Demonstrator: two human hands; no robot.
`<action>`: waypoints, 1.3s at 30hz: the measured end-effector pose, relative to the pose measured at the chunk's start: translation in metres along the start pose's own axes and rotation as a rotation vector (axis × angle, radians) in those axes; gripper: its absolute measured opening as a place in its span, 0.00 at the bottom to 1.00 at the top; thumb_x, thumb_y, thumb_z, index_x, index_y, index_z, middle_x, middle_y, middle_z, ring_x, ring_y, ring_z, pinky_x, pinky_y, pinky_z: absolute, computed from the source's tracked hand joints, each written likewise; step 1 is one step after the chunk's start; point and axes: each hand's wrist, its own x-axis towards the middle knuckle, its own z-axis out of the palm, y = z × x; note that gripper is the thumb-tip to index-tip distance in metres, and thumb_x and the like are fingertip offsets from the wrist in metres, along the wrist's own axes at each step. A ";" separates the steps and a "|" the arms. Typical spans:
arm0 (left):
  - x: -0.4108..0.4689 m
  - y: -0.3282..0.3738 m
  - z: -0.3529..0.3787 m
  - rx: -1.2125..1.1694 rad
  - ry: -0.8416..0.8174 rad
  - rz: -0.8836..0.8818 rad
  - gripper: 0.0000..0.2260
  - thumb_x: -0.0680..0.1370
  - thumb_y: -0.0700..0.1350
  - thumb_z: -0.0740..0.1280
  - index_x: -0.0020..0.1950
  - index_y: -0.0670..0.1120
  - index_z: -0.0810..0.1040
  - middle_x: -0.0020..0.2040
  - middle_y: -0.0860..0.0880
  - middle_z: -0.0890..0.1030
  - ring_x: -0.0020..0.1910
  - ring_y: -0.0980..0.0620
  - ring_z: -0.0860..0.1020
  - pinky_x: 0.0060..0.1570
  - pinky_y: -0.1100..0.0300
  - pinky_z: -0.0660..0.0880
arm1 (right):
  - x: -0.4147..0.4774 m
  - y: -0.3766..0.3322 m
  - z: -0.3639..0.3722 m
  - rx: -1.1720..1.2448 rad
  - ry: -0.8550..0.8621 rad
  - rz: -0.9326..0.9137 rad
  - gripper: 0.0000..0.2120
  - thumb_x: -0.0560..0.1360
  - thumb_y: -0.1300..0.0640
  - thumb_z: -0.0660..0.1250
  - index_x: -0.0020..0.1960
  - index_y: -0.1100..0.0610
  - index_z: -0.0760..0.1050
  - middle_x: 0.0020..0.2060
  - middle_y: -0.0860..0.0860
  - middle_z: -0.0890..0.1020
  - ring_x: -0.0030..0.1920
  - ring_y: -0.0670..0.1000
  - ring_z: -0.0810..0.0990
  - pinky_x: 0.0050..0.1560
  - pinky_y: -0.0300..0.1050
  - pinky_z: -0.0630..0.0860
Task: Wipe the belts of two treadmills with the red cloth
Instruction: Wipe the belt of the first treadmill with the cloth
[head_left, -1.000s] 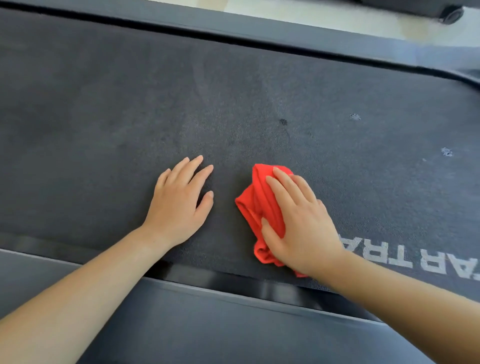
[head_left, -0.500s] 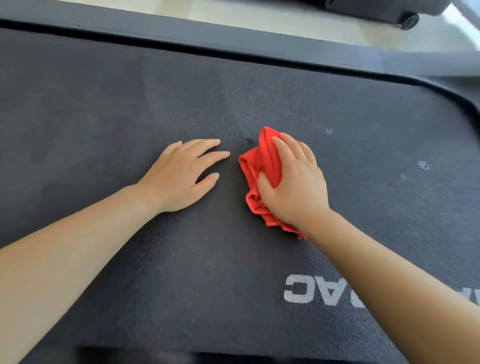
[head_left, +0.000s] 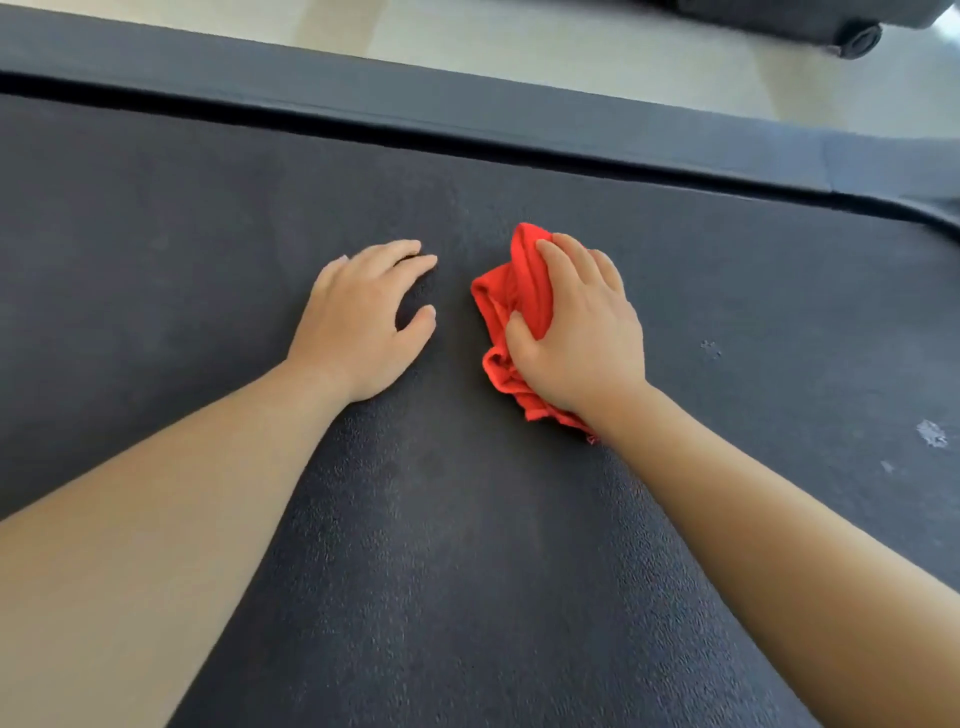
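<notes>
Grip on red cloth (head_left: 511, 291), treadmill belt (head_left: 467, 571)

Fingers of the right hand (head_left: 576, 332) curl over the bunched red cloth, thumb dug into its folds, pressing it onto the belt nearer the far edge. Beside it, not touching, the left hand (head_left: 363, 322) rests on the belt with fingers loosely bent, holding nothing. Scuff marks (head_left: 932, 434) lie toward the right edge.

Red cloth (head_left: 511, 291) under right hand (head_left: 576, 332)

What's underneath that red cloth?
The crumpled red cloth lies on the dark textured treadmill belt, gripped by the right hand. The patch directly beneath is covered and unseen.
</notes>
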 end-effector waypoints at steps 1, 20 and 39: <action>0.001 0.000 0.000 0.003 0.001 -0.002 0.22 0.77 0.50 0.62 0.70 0.51 0.68 0.72 0.53 0.66 0.71 0.52 0.63 0.71 0.49 0.55 | 0.008 0.001 0.002 0.001 0.003 -0.004 0.27 0.70 0.50 0.63 0.67 0.56 0.66 0.69 0.49 0.68 0.69 0.55 0.62 0.56 0.56 0.72; 0.001 -0.002 0.003 0.012 -0.030 -0.014 0.22 0.76 0.53 0.59 0.70 0.54 0.66 0.72 0.57 0.63 0.71 0.56 0.59 0.70 0.51 0.51 | 0.025 -0.002 0.003 -0.023 -0.069 -0.011 0.31 0.71 0.48 0.61 0.72 0.57 0.62 0.73 0.52 0.63 0.71 0.57 0.60 0.61 0.59 0.69; 0.003 0.049 0.006 0.098 -0.141 0.039 0.22 0.79 0.50 0.57 0.73 0.49 0.64 0.75 0.50 0.62 0.74 0.48 0.58 0.69 0.44 0.58 | -0.069 0.055 -0.041 -0.042 0.018 0.136 0.31 0.71 0.50 0.63 0.72 0.57 0.62 0.73 0.51 0.63 0.72 0.55 0.59 0.59 0.56 0.70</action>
